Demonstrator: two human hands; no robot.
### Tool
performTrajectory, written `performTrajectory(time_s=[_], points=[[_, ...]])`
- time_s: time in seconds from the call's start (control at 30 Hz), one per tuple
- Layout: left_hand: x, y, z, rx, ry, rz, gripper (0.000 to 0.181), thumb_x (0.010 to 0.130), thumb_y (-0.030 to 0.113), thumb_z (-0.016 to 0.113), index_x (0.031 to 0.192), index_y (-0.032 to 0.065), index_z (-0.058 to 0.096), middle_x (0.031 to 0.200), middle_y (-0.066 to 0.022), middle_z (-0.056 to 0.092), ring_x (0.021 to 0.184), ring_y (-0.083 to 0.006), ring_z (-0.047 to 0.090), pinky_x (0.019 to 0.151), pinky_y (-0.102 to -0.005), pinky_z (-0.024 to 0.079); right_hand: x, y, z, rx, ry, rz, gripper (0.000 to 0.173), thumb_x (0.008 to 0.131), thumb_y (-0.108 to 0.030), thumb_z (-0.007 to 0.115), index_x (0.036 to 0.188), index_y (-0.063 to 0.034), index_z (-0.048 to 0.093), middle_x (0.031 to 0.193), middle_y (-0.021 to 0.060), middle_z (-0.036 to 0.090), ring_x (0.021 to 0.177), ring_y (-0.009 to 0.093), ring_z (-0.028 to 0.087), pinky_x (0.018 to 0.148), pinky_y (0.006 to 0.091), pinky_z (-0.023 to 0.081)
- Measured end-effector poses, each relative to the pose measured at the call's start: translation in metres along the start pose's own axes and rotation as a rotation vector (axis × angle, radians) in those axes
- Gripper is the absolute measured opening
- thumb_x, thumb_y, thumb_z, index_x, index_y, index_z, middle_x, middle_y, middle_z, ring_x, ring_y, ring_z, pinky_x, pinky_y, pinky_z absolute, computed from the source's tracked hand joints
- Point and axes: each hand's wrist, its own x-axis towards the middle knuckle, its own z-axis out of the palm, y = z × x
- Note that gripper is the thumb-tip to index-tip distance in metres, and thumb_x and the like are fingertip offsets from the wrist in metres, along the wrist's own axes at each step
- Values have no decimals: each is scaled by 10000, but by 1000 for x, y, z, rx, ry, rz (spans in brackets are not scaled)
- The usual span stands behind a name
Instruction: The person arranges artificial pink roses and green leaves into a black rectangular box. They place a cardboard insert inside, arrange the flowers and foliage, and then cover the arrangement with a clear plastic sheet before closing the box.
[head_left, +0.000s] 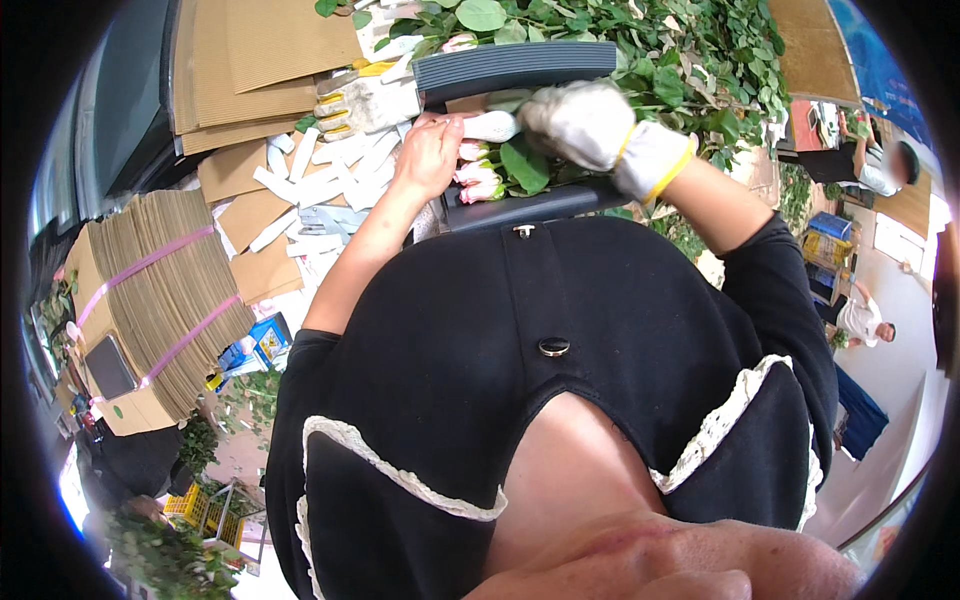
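My bare left hand (431, 154) pinches the left end of a white foam mesh sleeve (491, 127), which appears to cover a flower head. At the sleeve's other end is my right hand (581, 126), in a white work glove with yellow trim. It is blurred and closed at the stem end; the stem itself is hidden. Just below the sleeve, several pale pink roses (478, 178) lie with green leaves (523, 166). They rest between a ribbed dark grey wall (517, 66) at the far side and a dark padded edge (532, 208) near my body.
Loose white sleeves (330, 176) and a dirty work glove (367, 103) lie left. Cardboard sheets (270, 45) and a strapped cardboard stack (161, 300) carrying a phone (111, 366) stand further left. Leafy stems (697, 67) heap up at right. Other people (862, 319) are further right.
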Motion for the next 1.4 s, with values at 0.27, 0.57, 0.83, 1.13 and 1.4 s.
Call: performTrajectory(time_s=[0.27,0.57,0.83,1.13,1.4], points=[[-12,-27,-2,71,-59,128,334,1006,293,462,1121,90,701,1190,-109,654,1096,-324,556,987,-395,421,0,-11,-77,-61,144,-70,142,797,-189,663,928,-142,637,706,57,609,588,242,640,540,384,522],[-28,1,1,670,188,200,361,850,372,674,1209,336,663,1162,-34,517,1024,-256,483,949,-423,389,22,6,41,-293,353,-203,245,848,-236,557,1073,-171,627,838,-22,594,519,105,585,417,293,444],[-24,-18,6,640,253,368,387,810,371,701,1188,306,647,1380,31,491,1089,-221,517,929,-409,415,30,-7,45,-66,362,-136,251,845,-232,561,1074,-143,614,857,41,616,610,197,637,505,363,510],[-18,-37,11,270,165,298,428,792,207,710,1217,247,684,1362,-74,543,1147,-290,554,970,-418,440,-6,-3,-13,546,210,-59,523,820,-20,590,1332,-119,547,1036,107,688,862,261,682,737,366,547],[-14,-14,-1,551,93,343,423,828,324,693,1248,295,643,1436,38,490,993,-215,583,815,-387,434,-90,77,20,-28,-33,648,284,922,-163,456,1099,-45,644,1147,229,630,927,349,678,817,429,545]])
